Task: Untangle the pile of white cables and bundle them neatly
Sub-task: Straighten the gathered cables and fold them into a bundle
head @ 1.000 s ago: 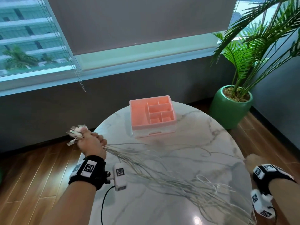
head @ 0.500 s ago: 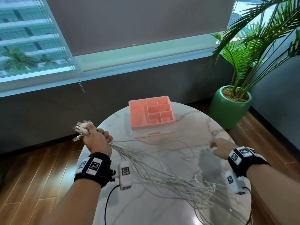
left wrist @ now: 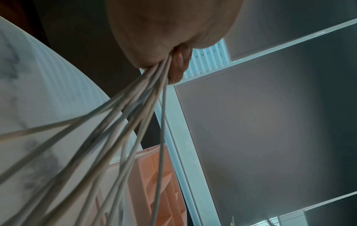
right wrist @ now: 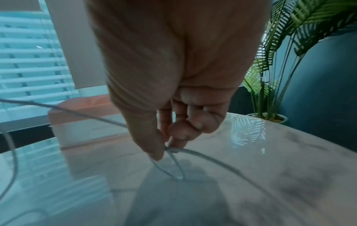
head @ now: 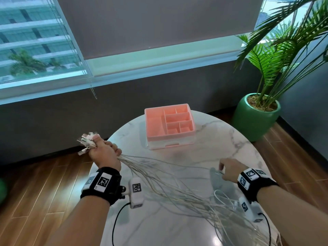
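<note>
My left hand [head: 103, 151] grips a bunch of white cables just below their connectors [head: 86, 142], off the table's left edge. In the left wrist view the cables [left wrist: 135, 116] run out of the fist [left wrist: 164, 45] in a spread fan. The white cables [head: 177, 189] stretch right and down across the marble table [head: 221, 139] to a loose tangle [head: 236, 215] at the near right edge. Over the right side of the table, my right hand [head: 228, 168] pinches a single cable loop [right wrist: 173, 162] between thumb and fingers, just above the tabletop.
A pink compartment organizer [head: 169, 124] on a white base stands at the far middle of the table. A potted palm in a green pot [head: 255, 116] stands on the wooden floor at the right. A window and dark wall lie behind.
My right hand has come up from the table's near right edge and moved in over the table, and now pinches one cable. The left hand has kept its grip and barely shifted.
</note>
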